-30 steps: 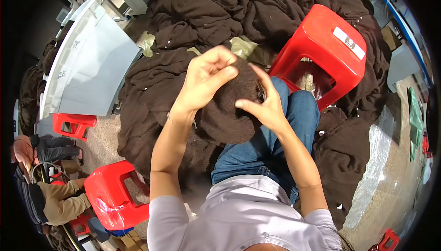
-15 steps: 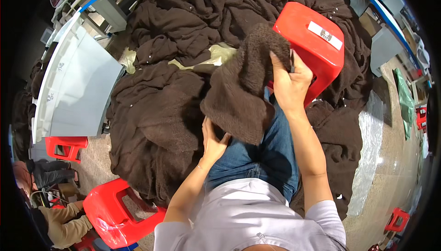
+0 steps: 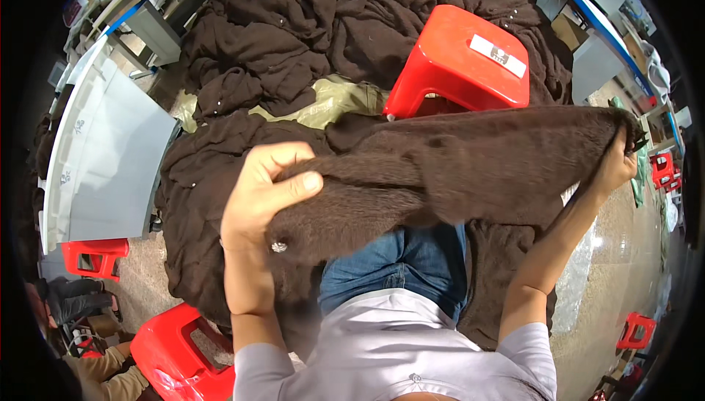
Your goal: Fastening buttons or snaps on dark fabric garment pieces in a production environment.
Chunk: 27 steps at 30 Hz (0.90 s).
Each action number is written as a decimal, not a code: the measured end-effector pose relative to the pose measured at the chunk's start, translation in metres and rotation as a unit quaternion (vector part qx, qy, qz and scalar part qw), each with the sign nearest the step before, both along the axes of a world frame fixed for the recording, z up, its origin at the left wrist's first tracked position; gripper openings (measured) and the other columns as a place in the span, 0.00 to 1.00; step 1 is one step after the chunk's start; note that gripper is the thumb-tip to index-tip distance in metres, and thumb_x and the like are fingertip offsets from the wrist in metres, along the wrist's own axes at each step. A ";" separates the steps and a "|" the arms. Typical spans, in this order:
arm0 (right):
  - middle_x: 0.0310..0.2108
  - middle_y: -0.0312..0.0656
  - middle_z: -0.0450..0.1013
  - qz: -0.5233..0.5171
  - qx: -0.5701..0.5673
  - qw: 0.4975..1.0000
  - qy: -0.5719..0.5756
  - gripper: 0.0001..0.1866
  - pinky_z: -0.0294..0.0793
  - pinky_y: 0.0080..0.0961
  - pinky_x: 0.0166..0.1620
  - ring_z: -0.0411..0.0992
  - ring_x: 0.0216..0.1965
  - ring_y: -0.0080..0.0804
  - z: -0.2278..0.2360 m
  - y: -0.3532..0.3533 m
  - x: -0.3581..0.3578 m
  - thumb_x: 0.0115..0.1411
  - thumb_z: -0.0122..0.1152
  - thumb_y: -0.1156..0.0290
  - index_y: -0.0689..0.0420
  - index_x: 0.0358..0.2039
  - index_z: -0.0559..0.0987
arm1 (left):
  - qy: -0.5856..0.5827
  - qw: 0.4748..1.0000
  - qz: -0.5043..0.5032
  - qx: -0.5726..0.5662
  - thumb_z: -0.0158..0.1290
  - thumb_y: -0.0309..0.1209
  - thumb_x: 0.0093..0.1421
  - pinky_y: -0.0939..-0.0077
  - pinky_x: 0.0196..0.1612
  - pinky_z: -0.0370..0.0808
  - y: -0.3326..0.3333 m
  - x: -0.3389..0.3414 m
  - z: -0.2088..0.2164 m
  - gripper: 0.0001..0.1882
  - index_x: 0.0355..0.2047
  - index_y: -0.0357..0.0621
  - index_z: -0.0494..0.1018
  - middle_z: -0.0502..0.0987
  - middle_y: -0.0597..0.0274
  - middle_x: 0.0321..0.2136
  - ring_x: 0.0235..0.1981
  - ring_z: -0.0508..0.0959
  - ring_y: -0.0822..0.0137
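Note:
A dark brown, fuzzy piece of fabric (image 3: 499, 166) stretches across my lap in the air, held between both hands. Its left end is gripped by my left hand (image 3: 257, 195), thumb on top and fingers curled behind it. Close below that hand, a small shiny round stud (image 3: 279, 247) shows on the fabric's edge. Far out to the right, my right hand (image 3: 617, 162) is closed round the other end. Something small and dark sticks out by its fingers, too unclear to name. The cloth hides part of my jeans.
Heaps of similar brown fabric (image 3: 257, 56) lie ahead and to the left, some on yellowish plastic sheeting (image 3: 341, 103). A red stool (image 3: 470, 56) stands ahead, another (image 3: 165, 349) at lower left. A grey-white bin (image 3: 110, 151) stands left; a person's arm (image 3: 110, 371) shows beyond.
The bunched fabric has been pulled out wide. My right hand moved far right with one end; my left hand rose leftward and now grips the other end. The view shifted slightly.

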State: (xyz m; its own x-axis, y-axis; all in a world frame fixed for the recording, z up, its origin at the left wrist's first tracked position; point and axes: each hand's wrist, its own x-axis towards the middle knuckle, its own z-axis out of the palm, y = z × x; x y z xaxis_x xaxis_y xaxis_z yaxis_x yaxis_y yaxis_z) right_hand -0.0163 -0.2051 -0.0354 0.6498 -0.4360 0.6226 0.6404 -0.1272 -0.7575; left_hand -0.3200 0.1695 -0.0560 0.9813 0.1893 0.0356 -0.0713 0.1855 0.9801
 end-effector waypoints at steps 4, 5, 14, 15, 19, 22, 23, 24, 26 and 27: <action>0.33 0.42 0.80 -0.031 -0.262 0.961 0.085 0.10 0.76 0.24 0.38 0.77 0.34 0.27 -0.049 -0.021 0.041 0.61 0.62 0.70 0.64 0.38 0.82 | 0.085 0.994 -0.018 0.058 0.60 0.29 0.58 0.83 0.35 0.71 0.003 0.050 -0.025 0.07 0.32 0.37 0.77 0.78 0.70 0.27 0.30 0.74 0.79; 0.33 0.42 0.80 -0.089 -0.346 0.925 0.127 0.10 0.75 0.25 0.39 0.77 0.34 0.28 -0.067 -0.014 0.038 0.59 0.62 0.71 0.63 0.39 0.82 | 0.103 0.993 -0.003 0.051 0.60 0.28 0.58 0.83 0.35 0.71 -0.001 0.062 -0.052 0.07 0.33 0.36 0.77 0.78 0.69 0.28 0.30 0.74 0.79; 0.23 0.55 0.74 0.015 -0.489 0.822 0.291 0.15 0.71 0.39 0.29 0.75 0.26 0.52 -0.178 0.051 -0.116 0.64 0.57 0.60 0.60 0.28 0.74 | 0.165 0.981 0.066 0.078 0.60 0.26 0.58 0.85 0.36 0.70 -0.034 0.091 -0.170 0.08 0.37 0.39 0.75 0.78 0.69 0.30 0.30 0.74 0.80; 0.22 0.56 0.73 0.014 -0.506 0.814 0.284 0.15 0.70 0.44 0.29 0.74 0.26 0.57 -0.193 0.045 -0.120 0.65 0.56 0.59 0.58 0.29 0.74 | 0.147 0.982 0.022 0.120 0.61 0.26 0.57 0.81 0.44 0.71 -0.037 0.082 -0.166 0.14 0.43 0.40 0.74 0.78 0.67 0.36 0.38 0.75 0.75; 0.33 0.55 0.75 -0.007 -0.530 0.792 0.301 0.11 0.71 0.49 0.35 0.74 0.34 0.59 -0.221 -0.001 -0.132 0.67 0.48 0.64 0.58 0.34 0.73 | 0.079 0.912 -0.111 0.388 0.67 0.28 0.44 0.61 0.65 0.58 -0.037 0.050 -0.172 0.42 0.61 0.46 0.63 0.56 0.53 0.65 0.67 0.54 0.52; 0.36 0.51 0.74 -0.078 -0.504 0.798 0.320 0.08 0.72 0.44 0.35 0.74 0.33 0.55 -0.229 -0.028 -0.145 0.66 0.50 0.68 0.59 0.35 0.74 | 0.063 0.897 -0.092 0.429 0.61 0.22 0.46 0.61 0.66 0.57 -0.031 0.039 -0.180 0.39 0.60 0.47 0.63 0.55 0.53 0.66 0.68 0.52 0.51; 0.33 0.50 0.75 -0.071 -0.445 0.833 0.320 0.08 0.72 0.39 0.34 0.74 0.32 0.49 -0.220 -0.025 -0.152 0.64 0.55 0.67 0.60 0.35 0.75 | 0.061 0.922 -0.089 0.372 0.54 0.17 0.46 0.59 0.66 0.57 -0.026 0.041 -0.181 0.37 0.60 0.49 0.64 0.55 0.53 0.67 0.68 0.53 0.52; 0.30 0.49 0.75 -0.065 -0.384 0.865 0.318 0.09 0.73 0.34 0.33 0.75 0.32 0.43 -0.211 -0.020 -0.160 0.62 0.59 0.67 0.61 0.34 0.76 | 0.023 0.930 -0.083 0.356 0.51 0.14 0.45 0.60 0.66 0.58 -0.015 0.046 -0.189 0.38 0.60 0.50 0.65 0.55 0.54 0.67 0.68 0.55 0.52; 0.30 0.46 0.75 0.047 -0.361 0.897 0.250 0.11 0.73 0.28 0.32 0.75 0.30 0.34 -0.194 0.006 -0.181 0.56 0.68 0.67 0.60 0.35 0.78 | 0.053 0.969 -0.022 0.239 0.47 0.11 0.42 0.62 0.66 0.57 -0.001 0.055 -0.194 0.41 0.60 0.51 0.65 0.55 0.55 0.67 0.66 0.58 0.52; 0.34 0.45 0.75 0.109 -0.394 0.891 0.197 0.14 0.74 0.29 0.33 0.76 0.31 0.36 -0.188 0.022 -0.189 0.54 0.69 0.66 0.58 0.37 0.79 | 0.037 0.940 -0.006 0.339 0.47 0.11 0.43 0.63 0.66 0.58 0.001 0.062 -0.190 0.41 0.60 0.51 0.65 0.56 0.55 0.67 0.65 0.59 0.52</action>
State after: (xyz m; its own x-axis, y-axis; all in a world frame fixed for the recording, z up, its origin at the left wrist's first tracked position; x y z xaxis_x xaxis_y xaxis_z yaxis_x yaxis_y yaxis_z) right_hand -0.2049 -0.1836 -0.2236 0.9015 0.1982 0.3846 0.4187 -0.6238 -0.6599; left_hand -0.2585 0.1709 -0.2461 0.9878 0.1365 0.0752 0.0003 -0.4837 0.8752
